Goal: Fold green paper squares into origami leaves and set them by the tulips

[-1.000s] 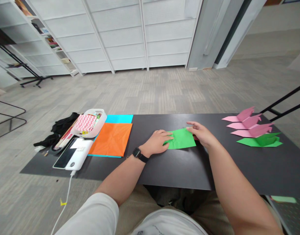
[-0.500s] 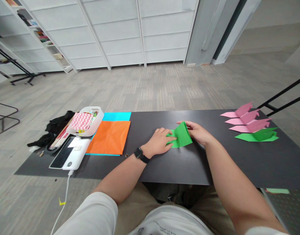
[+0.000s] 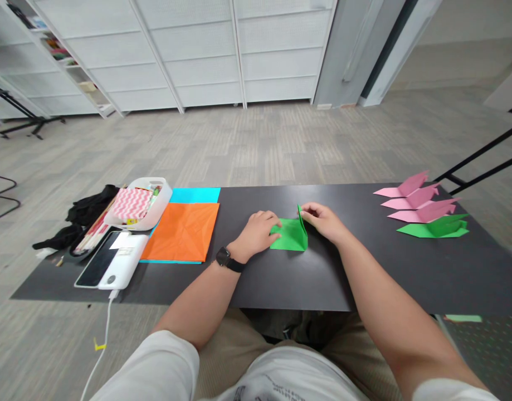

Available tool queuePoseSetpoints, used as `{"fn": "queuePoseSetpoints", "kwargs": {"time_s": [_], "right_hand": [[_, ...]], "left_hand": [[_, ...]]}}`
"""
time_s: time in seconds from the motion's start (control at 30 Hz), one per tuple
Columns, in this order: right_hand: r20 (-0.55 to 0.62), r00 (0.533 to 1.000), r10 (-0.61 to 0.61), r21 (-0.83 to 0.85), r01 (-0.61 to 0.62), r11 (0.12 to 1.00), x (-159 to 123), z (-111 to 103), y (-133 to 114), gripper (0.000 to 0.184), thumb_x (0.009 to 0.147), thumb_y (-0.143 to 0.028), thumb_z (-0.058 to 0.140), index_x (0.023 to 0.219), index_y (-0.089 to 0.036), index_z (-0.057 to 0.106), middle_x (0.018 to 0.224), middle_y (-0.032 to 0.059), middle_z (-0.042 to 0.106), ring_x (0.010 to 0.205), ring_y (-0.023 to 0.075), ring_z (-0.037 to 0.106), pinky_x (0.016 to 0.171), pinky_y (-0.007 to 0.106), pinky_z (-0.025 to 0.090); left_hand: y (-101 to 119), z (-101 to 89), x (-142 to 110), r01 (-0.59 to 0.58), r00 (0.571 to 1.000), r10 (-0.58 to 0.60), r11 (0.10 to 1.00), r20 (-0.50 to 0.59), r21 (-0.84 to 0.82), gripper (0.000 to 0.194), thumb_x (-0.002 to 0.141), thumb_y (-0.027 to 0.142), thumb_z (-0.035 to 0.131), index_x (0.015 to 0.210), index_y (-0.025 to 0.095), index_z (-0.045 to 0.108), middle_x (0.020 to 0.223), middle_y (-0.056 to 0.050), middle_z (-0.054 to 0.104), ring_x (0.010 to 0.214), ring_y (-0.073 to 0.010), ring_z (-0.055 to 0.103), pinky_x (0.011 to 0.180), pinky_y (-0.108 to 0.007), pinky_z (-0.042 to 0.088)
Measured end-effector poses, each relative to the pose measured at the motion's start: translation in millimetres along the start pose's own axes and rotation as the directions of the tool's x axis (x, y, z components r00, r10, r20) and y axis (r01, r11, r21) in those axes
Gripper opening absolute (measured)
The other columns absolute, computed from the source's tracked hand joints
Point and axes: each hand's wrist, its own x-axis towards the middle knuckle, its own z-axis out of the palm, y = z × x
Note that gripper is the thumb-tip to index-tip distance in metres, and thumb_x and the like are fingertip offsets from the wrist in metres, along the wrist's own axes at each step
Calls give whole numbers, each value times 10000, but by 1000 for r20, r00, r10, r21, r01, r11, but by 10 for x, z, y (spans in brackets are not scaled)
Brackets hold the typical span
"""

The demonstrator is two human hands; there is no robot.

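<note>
A folded sheet of green paper (image 3: 289,236) lies on the dark table in front of me, its right part raised as an upright flap. My right hand (image 3: 323,220) pinches that flap near its top, thumb and fingers closed on it. At the paper's left edge, my left hand (image 3: 261,233) rests with thumb and forefinger apart, touching the sheet and holding it down. Some of the left fingertips are hard to make out. Over to the right stand several folded paper birds: pink ones (image 3: 420,199) in a row and a green one (image 3: 435,229) nearest me.
On the left lie orange paper (image 3: 184,231) and blue paper (image 3: 197,195). Beside them are a white tub (image 3: 159,207) with a pink-patterned packet, a phone (image 3: 97,262), a white power bank (image 3: 124,260) with a cable, and black cloth (image 3: 91,207). The dark table (image 3: 256,287) ends close to my lap.
The green flap has swung from leaning over to standing nearly upright. My right hand now pinches its top; my left hand has drawn back to the sheet's left edge. The view shifted slightly.
</note>
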Motion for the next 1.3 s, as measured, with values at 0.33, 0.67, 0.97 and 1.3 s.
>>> {"fn": "queuePoseSetpoints", "kwargs": {"time_s": [0.33, 0.67, 0.97, 1.3], "right_hand": [[-1, 983, -186, -303, 177, 936, -17, 69, 16, 223, 898, -395, 723, 1071, -264, 772, 884, 15, 748, 746, 184, 648, 725, 329, 519], [143, 943, -302, -543, 330, 773, -90, 181, -90, 118, 939, -218, 654, 1031, -255, 718, 963, 33, 724, 850, 200, 662, 821, 347, 522], [194, 937, -292, -618, 348, 705, -115, 248, -124, 130, 944, -198, 673, 1050, -256, 718, 989, 44, 725, 909, 224, 661, 852, 357, 510], [201, 934, -296, -664, 352, 659, -131, 275, -118, 169, 952, -203, 676, 1101, -247, 741, 1049, 64, 741, 972, 253, 674, 900, 395, 522]], "left_hand": [[179, 55, -13, 137, 990, -135, 984, -27, 117, 385, 909, 430, 797, 1188, 228, 626, 1225, -81, 697, 1175, -303, 608, 1050, -471, 455], [125, -31, -20, 209, 978, -209, 978, -8, 7, 318, 927, 204, 717, 1213, 238, 581, 1113, -17, 785, 1084, -261, 701, 1013, -439, 484], [93, -23, -20, 227, 971, -228, 974, -66, -15, 319, 1011, 282, 653, 1318, 248, 569, 1130, -31, 807, 1098, -254, 744, 1050, -444, 511], [126, -30, -58, 181, 983, -179, 982, -43, 49, 514, 931, 503, 775, 1349, 254, 610, 1181, -55, 768, 1129, -294, 706, 1074, -470, 481]]}}
